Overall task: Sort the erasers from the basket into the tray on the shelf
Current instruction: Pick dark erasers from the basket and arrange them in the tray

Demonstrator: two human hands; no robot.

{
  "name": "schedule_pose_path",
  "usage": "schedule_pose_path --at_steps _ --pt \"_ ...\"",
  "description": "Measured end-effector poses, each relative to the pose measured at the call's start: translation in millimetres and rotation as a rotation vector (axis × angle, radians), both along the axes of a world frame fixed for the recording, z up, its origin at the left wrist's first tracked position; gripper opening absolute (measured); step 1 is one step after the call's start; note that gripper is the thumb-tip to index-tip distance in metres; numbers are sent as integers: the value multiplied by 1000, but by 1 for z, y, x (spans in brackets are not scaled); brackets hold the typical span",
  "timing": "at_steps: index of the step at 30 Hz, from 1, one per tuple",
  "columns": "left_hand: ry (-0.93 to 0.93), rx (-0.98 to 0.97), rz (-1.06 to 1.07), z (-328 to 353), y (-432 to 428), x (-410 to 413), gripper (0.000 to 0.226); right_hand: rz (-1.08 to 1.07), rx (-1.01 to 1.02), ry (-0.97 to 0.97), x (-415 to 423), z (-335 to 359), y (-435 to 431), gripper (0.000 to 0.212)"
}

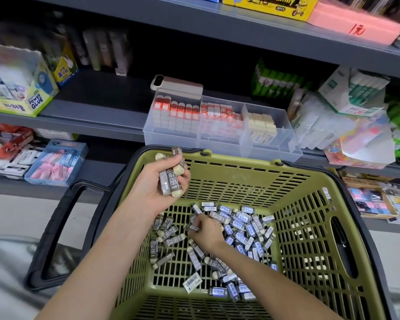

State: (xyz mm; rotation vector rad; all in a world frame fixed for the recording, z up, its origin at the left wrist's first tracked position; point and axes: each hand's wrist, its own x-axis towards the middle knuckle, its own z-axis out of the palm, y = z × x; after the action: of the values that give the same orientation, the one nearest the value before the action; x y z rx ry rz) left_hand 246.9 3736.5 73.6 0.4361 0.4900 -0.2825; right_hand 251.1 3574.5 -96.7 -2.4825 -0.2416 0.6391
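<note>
We are gathering: our left hand (156,189) clasps a bundle of erasers (172,179) over the basket (310,204), our right hand (207,232) pinches another from the pile (243,225) inside; next, probably, both loads go up to the tray (273,147).

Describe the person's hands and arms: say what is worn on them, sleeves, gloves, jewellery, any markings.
The left hand and the right hand are bare: no gloves, rings, watch or bracelet show. The left forearm and the right forearm are bare too, with no sleeve in sight down to the picture's lower edge. No bands or tattoos show.
</note>
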Motion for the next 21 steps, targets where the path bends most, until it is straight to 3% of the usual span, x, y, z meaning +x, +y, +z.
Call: schedule_pose_path --at_steps 6,10,13,18,21 --pt "36 162 34 0 -3 -2 21 -334 486 412 5 41 -3 23" --pt "31 509 -7 -2 -6 -6 18 -342 836 666 18 112 -19 12" --pt "8 512 -15 -2 -11 -8 21 -324 1105 779 22 164 -29 13" --pt "-199 385 -30 5 -18 -7 31 -255 1169 756 25 210 -19 33" --pt "-227 363 -5 3 -15 -6 32 -207 1167 746 27 218 -12 43"
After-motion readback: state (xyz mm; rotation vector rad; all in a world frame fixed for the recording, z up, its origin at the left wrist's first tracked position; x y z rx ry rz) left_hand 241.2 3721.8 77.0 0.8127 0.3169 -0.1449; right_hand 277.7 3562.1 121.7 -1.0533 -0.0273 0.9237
